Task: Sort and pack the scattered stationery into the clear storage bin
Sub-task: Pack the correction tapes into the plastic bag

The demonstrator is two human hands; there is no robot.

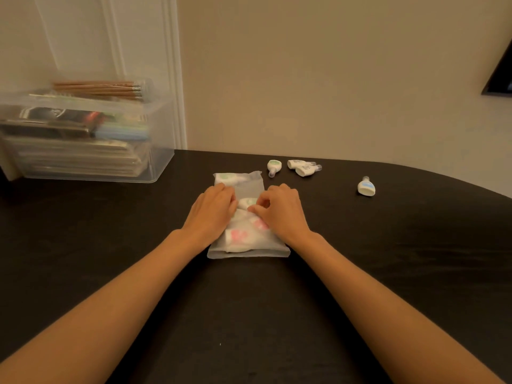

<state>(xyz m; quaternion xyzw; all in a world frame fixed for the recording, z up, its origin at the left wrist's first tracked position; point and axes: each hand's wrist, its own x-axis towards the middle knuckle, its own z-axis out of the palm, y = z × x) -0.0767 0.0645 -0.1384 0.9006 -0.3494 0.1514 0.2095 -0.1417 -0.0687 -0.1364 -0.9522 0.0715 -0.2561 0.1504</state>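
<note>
While the left hand is pressing its closed-together fingers onto one frosted translucent plastic pouch lying mid-way across the dark table, the right hand is pinching its film between thumb and forefinger. Four small white dispensers are showing through it. Four more are lying loose beyond: one green-labelled dispenser, a touching pair, and one blue-labelled dispenser apart. One clear plastic storage bin is standing far left.

Frosted pouch, correction tapes inside, lies flat under your left hand and right hand. Four loose tapes beyond right hand; packed clear bin far left.
</note>
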